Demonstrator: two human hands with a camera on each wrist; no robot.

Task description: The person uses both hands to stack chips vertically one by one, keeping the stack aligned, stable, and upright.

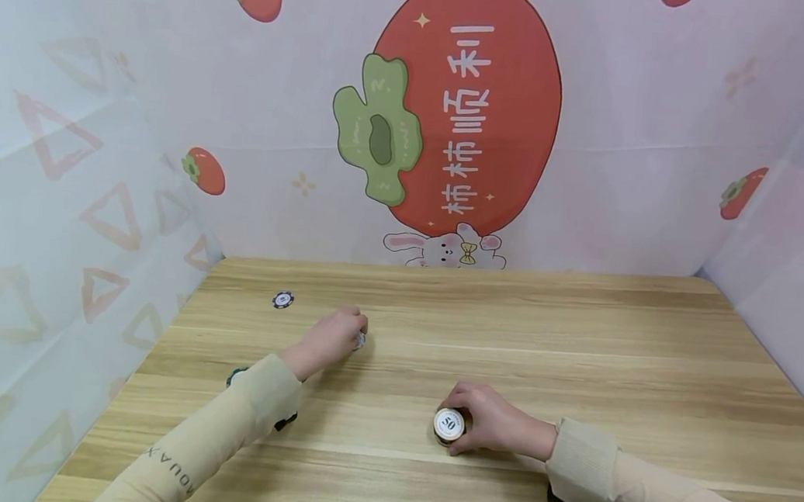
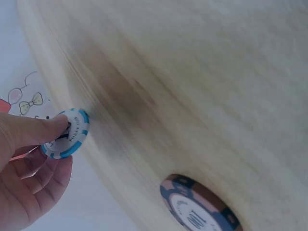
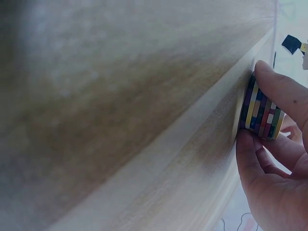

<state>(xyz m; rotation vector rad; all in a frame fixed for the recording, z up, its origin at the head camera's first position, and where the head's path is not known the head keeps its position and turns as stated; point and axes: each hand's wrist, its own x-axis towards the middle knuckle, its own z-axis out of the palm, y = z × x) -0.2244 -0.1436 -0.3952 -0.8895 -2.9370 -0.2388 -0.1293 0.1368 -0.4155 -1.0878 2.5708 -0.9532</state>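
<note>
My left hand (image 1: 329,341) pinches a white-and-blue poker chip (image 2: 72,137) between thumb and fingers, left of the table's middle. In the left wrist view the chip is tilted, its printed face partly covered by the thumb. Nearer the front, my right hand (image 1: 495,421) grips a short stack of poker chips (image 1: 449,425). The top chip of that stack has a white face reading 50. From the side, the right wrist view shows the stack's many-coloured edges (image 3: 262,110) between thumb and fingers, standing on the table.
A dark-edged chip (image 1: 283,299) lies at the table's back left. Another chip (image 1: 234,375) shows partly from behind the left sleeve. The left wrist view has a brown-and-navy chip (image 2: 197,214) marked 100. Printed cloth walls (image 1: 624,181) stand behind and beside the wooden table (image 1: 578,341).
</note>
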